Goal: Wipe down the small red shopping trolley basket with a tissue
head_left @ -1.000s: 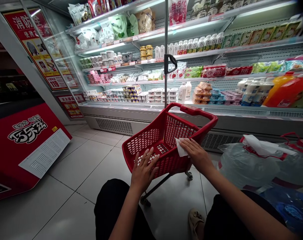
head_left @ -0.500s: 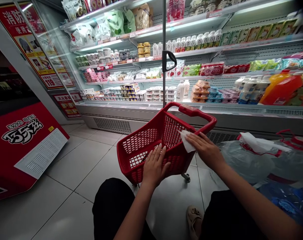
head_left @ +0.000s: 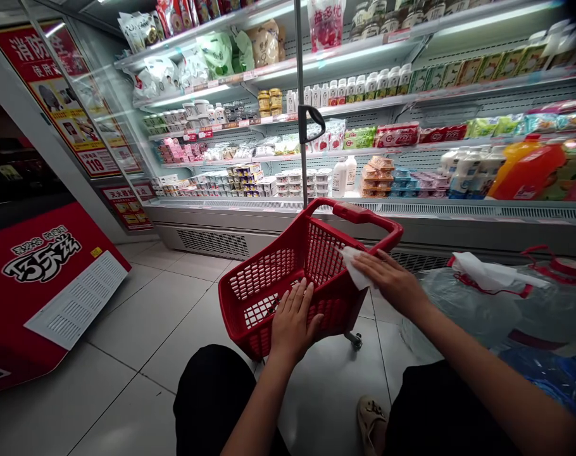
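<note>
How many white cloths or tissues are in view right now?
2: one white sheet under the right hand, at the near side of the red cart; another white piece lying over the large clear bottles. More could be hidden.

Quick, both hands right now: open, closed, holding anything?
Left hand: open, fingers extended, at the near side of the red shopping cart.
Right hand: holding a white tissue against the cart's rim.

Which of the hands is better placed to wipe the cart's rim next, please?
Probably the right hand: it holds the white tissue at the red cart's rim. The left hand shows no tissue, spread at the near side.
</note>
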A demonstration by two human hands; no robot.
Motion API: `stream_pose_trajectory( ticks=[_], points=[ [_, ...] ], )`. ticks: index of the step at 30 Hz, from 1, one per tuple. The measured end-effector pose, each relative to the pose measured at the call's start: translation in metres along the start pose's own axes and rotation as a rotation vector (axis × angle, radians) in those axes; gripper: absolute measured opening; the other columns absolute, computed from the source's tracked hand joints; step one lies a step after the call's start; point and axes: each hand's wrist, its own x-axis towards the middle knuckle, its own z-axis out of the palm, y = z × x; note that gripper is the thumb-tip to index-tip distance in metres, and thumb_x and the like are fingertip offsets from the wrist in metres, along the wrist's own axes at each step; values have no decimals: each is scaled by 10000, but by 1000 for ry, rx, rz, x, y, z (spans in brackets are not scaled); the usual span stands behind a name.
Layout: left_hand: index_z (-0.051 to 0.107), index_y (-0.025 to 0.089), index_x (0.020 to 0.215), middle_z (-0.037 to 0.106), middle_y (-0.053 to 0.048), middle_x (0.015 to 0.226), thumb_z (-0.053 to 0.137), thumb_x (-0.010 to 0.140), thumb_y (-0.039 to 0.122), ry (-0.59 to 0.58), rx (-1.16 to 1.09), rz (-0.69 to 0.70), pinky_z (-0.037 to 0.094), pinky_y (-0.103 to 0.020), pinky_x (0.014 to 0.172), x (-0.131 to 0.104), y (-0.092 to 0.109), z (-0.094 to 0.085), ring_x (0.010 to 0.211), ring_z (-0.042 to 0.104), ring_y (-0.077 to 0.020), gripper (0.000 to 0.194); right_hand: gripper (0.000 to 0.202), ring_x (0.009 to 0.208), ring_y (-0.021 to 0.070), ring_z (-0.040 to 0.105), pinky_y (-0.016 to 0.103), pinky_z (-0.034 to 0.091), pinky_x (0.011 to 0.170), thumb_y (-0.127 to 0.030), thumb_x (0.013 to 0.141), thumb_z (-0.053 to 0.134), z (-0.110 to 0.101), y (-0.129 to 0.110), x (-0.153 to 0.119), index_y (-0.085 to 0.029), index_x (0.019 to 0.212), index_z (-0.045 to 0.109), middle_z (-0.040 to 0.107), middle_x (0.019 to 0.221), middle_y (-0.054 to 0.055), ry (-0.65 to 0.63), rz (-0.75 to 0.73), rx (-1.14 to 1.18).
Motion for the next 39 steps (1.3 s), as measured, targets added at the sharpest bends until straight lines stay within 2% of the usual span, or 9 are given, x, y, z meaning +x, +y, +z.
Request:
stream_pose_trajectory(
  ticks=[3,5,10,14,19,23,27,32,39],
  points=[
    [177,226,1672,285,-51,1713,447,1066,466,13,1,-5,322,-447,1272,1,2,1,1561,328,-233,706,658,1458,211,484,511,290,1284,-26,993,304,-9,34,-3,-236,1611,380,537,1567,68,44,108,-68],
    [149,224,1677,284,-54,1714,447,1063,477,22,-4,-1,309,-454,1278,2,4,3,1565,320,-236,728,633,1469,226,470,510,255,1297,-35,999,297,-10,34,-1,-213,1594,415,538,1564,91,53,150,-87],
    [91,187,1682,274,-76,1716,458,1050,514,10,-15,19,282,-454,1288,5,11,7,1578,288,-244,800,555,1484,242,447,504,217,1311,-70,1013,328,13,-40,13,-128,1545,473,546,1550,132,-21,59,-1],
    [72,151,1679,262,-109,1717,437,1053,535,0,-23,11,288,-448,1281,4,16,8,1583,270,-253,820,593,1492,205,433,463,255,1302,-84,994,391,27,-86,17,-180,1578,426,533,1572,69,-25,-28,62],
    [61,127,1676,261,-126,1716,429,1057,540,-11,-27,12,299,-432,1278,4,17,6,1588,256,-250,829,678,1493,190,431,487,263,1291,-55,985,377,18,-47,6,-252,1632,319,500,1599,28,-39,-66,95],
    [76,121,1673,260,-124,1717,421,1061,535,-6,-29,17,291,-423,1282,6,17,8,1589,252,-246,815,715,1482,190,449,484,216,1303,-9,961,331,12,-13,2,-255,1632,321,520,1584,47,7,70,48],
    [74,117,1672,256,-132,1717,411,1064,529,8,-29,0,291,-438,1280,11,21,12,1587,258,-253,808,675,1512,224,403,482,211,1304,-35,956,359,23,-42,6,-183,1614,366,530,1570,109,17,139,61],
    [127,117,1669,305,-128,1699,434,1056,510,-12,13,-8,302,-441,1276,14,23,12,1580,280,-250,791,659,1528,194,370,452,265,1290,-81,972,400,37,-89,7,-185,1620,343,453,1629,73,-36,3,118],
    [248,277,1661,354,-49,1681,449,1062,453,14,93,-97,337,-505,1248,-23,-8,-5,1521,404,-268,655,735,1526,183,373,483,207,1303,-37,949,359,30,-42,2,-264,1644,286,447,1634,27,-33,43,131]
  ],
)
